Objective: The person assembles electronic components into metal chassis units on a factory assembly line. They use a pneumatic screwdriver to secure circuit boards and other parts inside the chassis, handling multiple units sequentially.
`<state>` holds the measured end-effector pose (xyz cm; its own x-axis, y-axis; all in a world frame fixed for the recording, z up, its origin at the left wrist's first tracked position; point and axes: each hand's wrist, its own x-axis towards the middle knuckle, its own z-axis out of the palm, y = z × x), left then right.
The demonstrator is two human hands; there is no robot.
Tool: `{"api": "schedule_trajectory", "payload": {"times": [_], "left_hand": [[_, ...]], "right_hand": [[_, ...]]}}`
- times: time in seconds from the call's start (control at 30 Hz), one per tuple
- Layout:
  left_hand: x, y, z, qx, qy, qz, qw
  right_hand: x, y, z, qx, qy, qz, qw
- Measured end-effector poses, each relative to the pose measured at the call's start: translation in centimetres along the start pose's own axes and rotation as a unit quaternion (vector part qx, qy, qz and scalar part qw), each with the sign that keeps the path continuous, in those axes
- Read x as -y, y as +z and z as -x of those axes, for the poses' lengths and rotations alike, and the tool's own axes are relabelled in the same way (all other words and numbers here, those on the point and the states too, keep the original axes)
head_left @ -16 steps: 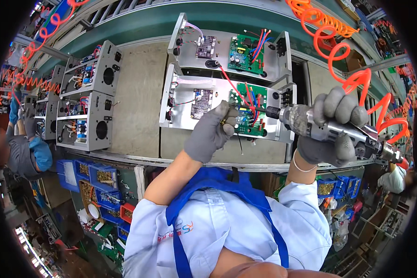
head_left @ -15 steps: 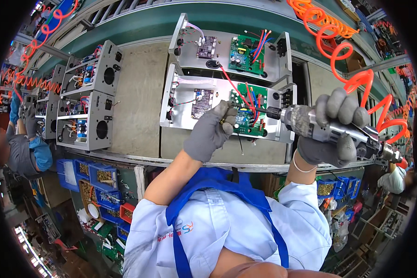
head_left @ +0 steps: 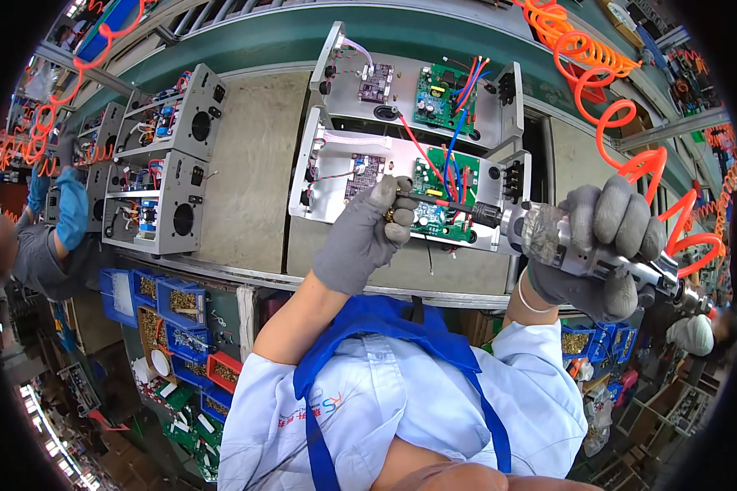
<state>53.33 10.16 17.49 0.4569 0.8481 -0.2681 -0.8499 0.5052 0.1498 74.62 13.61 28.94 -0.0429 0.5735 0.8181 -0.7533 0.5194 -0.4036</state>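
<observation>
My right hand [head_left: 616,225], in a grey glove, wraps round an air screwdriver [head_left: 547,233] held almost level, its long bit pointing left. The bit's tip meets the fingertips of my gloved left hand [head_left: 356,241]. That hand is closed, with a few small brass-coloured screws [head_left: 391,215] showing between its fingers. Whether a screw sits on the bit is too small to tell. Beneath the bit lies the nearer metal chassis [head_left: 323,200], carrying a green circuit board [head_left: 423,173] with red and blue wires and a smaller purple-grey board [head_left: 363,170].
A second chassis [head_left: 393,114] lies just beyond. Several grey assembled units [head_left: 187,184] stand at left. Orange coiled air hoses [head_left: 610,106] hang at right. Below the bench edge are blue bins [head_left: 180,304] of screws. A co-worker's blue-sleeved arm [head_left: 72,209] is at far left.
The view has shifted slightly, moving the chassis a little right and down in the picture. My left fingers remain at the bit's tip. At far left, the co-worker's arm has shifted.
</observation>
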Motion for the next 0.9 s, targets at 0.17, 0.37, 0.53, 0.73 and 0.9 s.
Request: {"api": "schedule_trajectory", "payload": {"times": [0.17,0.37,0.53,0.73,0.9], "left_hand": [[0.6,-1.0,0.3,0.007,-0.001,-0.022,1.0],[2.6,-1.6,0.3,-0.049,-0.061,-0.126,0.989],[3.2,-1.5,-0.5,-0.187,-0.097,-0.234,0.949],[4.5,-8.4,1.5,-0.27,0.038,-0.441,0.855],[5.2,-8.7,-0.5,-0.249,0.048,-0.442,0.86]], "right_hand": [[0.1,-0.6,0.8,-0.058,0.017,-0.003,0.998],[0.8,-1.7,1.8,-0.07,0.053,0.017,0.996],[1.6,-1.9,2.0,-0.114,0.029,0.083,0.99],[1.8,-4.9,1.1,-0.155,0.023,0.254,0.954],[-2.6,-7.4,2.7,-0.185,0.092,0.295,0.933]]}}
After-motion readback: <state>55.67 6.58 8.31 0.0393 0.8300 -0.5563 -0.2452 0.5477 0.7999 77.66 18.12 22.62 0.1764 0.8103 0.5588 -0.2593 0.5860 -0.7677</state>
